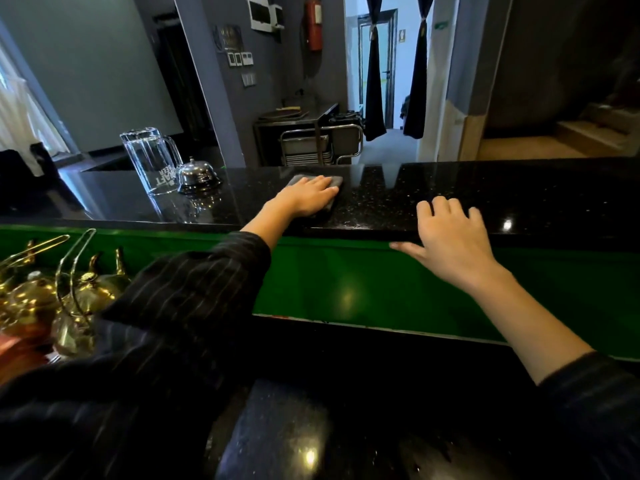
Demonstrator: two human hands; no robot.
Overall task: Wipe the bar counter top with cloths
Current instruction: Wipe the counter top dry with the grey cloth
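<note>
The bar counter top (450, 183) is glossy black speckled stone running across the view. A grey cloth (334, 183) lies on it near the middle. My left hand (306, 197) presses flat on the cloth, fingers together and pointing right. My right hand (450, 233) rests on the counter's near edge to the right, fingers spread on top and thumb along the front lip, holding nothing. Most of the cloth is hidden under my left hand.
An upturned glass beer pitcher (152, 161) and a metal call bell (198, 176) stand on the counter left of the cloth. Brass teapots (52, 299) crowd the lower shelf at left. A green panel (346, 282) fronts the counter below the top.
</note>
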